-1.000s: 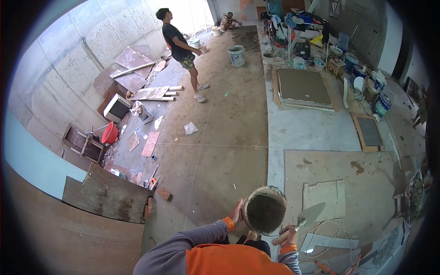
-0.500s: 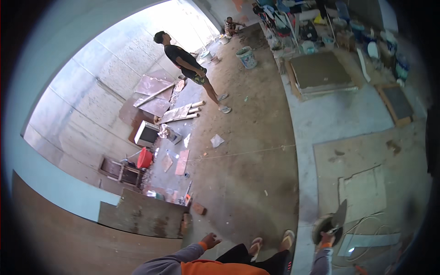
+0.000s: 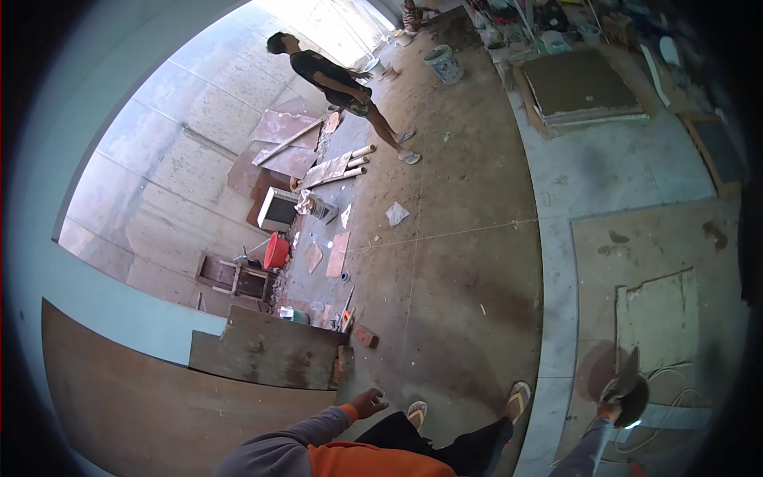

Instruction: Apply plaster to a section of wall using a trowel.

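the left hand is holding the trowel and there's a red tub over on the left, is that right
Not quite: the trowel is in the right hand, as the head view shows; the left hand appears empty. The red tub is indeed over on the left.

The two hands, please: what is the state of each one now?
Left hand: open, apparently empty.
Right hand: closed on the trowel; cannot tell if it also grips the round container.

Red basin near left wall; brick on floor near brown board; crumpled white scrap mid-floor; person standing near pale pipes; flat stack upper right.
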Tool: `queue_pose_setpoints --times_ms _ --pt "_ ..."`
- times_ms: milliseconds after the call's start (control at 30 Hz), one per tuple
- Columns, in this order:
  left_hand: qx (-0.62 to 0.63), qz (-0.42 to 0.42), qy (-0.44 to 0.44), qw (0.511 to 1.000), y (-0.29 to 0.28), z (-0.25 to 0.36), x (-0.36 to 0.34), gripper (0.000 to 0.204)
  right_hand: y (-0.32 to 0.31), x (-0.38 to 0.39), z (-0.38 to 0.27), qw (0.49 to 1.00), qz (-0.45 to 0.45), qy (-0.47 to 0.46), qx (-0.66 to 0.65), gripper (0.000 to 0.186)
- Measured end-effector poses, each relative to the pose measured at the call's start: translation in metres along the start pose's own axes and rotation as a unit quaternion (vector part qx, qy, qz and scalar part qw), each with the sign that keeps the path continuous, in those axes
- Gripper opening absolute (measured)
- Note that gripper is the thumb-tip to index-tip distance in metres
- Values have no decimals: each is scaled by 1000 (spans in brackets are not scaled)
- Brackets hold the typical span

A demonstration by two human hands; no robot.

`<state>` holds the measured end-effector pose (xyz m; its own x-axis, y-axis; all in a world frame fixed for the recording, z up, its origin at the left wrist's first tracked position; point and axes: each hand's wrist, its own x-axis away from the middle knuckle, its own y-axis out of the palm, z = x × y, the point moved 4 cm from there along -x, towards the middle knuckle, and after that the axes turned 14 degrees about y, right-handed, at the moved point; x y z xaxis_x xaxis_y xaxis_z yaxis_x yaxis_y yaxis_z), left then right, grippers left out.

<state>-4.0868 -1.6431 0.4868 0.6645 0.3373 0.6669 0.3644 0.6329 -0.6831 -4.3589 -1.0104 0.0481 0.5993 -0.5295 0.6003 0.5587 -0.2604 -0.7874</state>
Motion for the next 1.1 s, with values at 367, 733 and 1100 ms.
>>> queue_pose_setpoints --times_ms 367,733,1100 --pt "139 114 100 979 -26 -1 33 51 43 170 -48 857 -61 -423 288 56" --pt "309 169 -109 929 66 -191 96 37 -146 179 -130 933 10 -283 223 36" --pt "579 314 -199 726 187 -284 129 33 -130 608 -360 843 -175 -508 30 42"
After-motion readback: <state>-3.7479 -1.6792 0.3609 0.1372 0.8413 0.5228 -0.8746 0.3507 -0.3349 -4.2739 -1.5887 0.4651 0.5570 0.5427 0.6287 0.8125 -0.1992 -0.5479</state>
